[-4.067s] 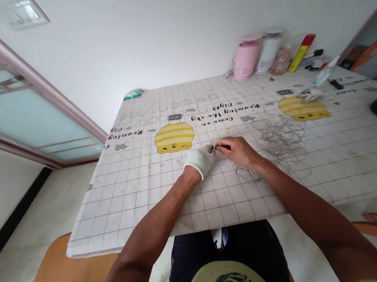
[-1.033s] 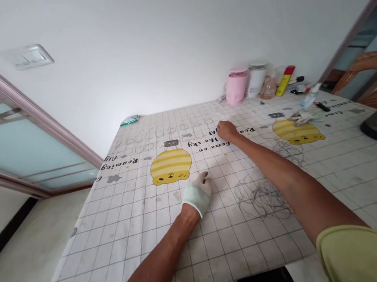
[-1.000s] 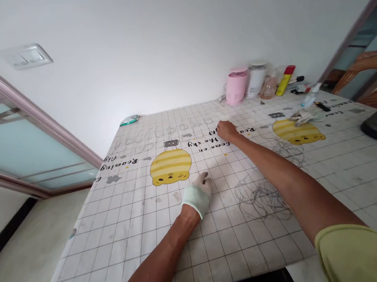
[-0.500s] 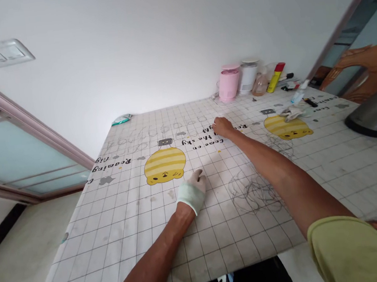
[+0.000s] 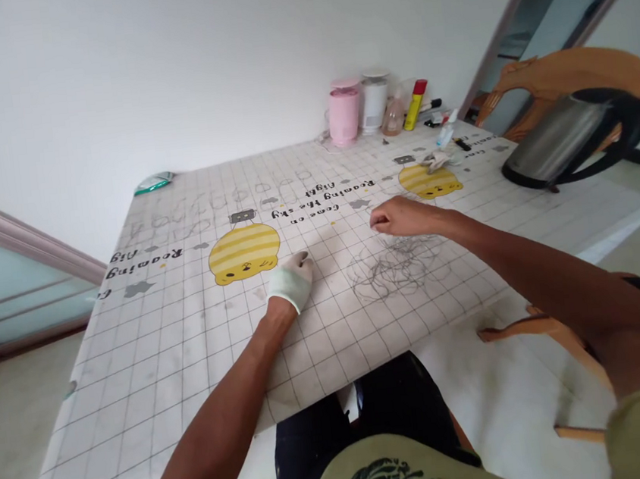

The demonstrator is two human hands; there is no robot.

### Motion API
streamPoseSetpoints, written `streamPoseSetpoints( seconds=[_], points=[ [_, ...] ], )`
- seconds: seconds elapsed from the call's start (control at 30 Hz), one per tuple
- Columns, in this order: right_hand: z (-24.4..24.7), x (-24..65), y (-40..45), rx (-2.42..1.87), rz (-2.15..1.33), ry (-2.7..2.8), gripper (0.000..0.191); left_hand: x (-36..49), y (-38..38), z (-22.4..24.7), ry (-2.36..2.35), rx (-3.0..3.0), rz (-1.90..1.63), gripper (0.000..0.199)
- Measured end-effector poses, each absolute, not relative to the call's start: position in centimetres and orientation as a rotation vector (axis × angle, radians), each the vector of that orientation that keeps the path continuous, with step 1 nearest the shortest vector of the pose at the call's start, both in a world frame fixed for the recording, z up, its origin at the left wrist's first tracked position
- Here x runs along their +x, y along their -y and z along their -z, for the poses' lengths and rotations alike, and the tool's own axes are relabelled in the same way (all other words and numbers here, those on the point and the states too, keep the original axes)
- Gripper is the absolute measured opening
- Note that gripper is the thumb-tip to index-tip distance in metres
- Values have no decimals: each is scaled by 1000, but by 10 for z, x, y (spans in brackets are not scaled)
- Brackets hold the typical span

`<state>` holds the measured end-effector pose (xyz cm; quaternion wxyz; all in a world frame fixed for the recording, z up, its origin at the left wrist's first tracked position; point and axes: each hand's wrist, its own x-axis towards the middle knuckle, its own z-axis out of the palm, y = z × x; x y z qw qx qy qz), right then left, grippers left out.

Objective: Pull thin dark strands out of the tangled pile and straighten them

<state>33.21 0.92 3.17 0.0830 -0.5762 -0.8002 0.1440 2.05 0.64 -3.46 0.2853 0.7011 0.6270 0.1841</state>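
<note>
A white knit glove with a pale green cuff covers my left hand. It rests on the printed tablecloth beside a yellow striped bear balloon picture, fingers low on the cloth and thumb a little apart. Bare, my right hand is closed with its fingertips together, at the far edge of a loose tangle of thin dark rings or wire loops. Whatever it may pinch is hidden or too small to make out. Faint thin rings lie in rows on the back left of the cloth.
Along the wall stand a pink canister, a white canister, a bottle and a red-and-yellow tube. A crumpled glove lies near a small spray bottle. At the right is a steel kettle; a green packet sits back left.
My right hand has come back from the printed lettering to the tangle of thin loops. My left hand stays at the same place on the cloth, while the view has shifted right and down.
</note>
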Motion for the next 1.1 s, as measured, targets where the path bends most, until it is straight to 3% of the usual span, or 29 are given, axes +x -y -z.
streamPoseSetpoints(
  seconds=[0.23,0.37,0.5,0.77,0.93,1.1],
  points=[
    [2,308,13,-1456,37,2779,13,19,-6,31,-1675,1896,-456,45],
    [13,304,2,-1266,183,2889,22,17,-10,35,-1624,1888,-471,47],
    [9,314,-4,-1228,88,2829,19,16,-14,41,-1615,1916,-466,47],
    [-26,340,7,-1587,-191,2230,11,17,-10,35,-1634,1954,-447,47],
    [-13,344,19,-1645,-475,1710,9,22,-1,25,-1629,1923,-452,48],
    [-6,337,22,-1631,-589,1469,14,34,17,23,-1333,2023,-482,52]
  ],
)
